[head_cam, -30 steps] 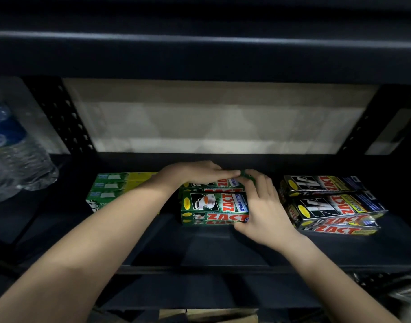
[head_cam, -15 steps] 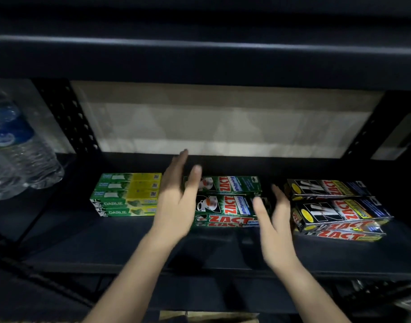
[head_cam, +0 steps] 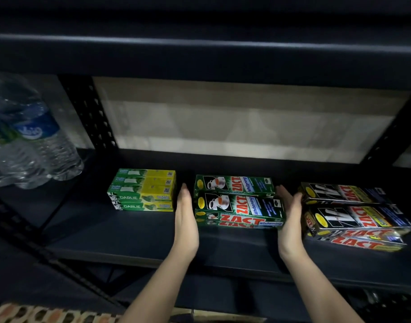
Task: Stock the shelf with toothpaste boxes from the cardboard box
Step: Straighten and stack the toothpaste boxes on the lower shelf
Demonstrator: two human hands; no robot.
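Two hands have let go of the green cardboard toothpaste boxes (head_cam: 239, 201) on the dark metal shelf (head_cam: 134, 231) — left hand (head_cam: 186, 217) and right hand (head_cam: 289, 217) now flat-fingered beside the pile — so it looks stocked.

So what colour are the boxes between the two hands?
Dark green with red ZACT lettering: the middle toothpaste stack, seen in the head view.

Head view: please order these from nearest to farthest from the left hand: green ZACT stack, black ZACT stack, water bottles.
1. Green ZACT stack, just right of the left hand.
2. Black ZACT stack, far right, beyond the right hand.
3. Water bottles, far left, beyond the upright.
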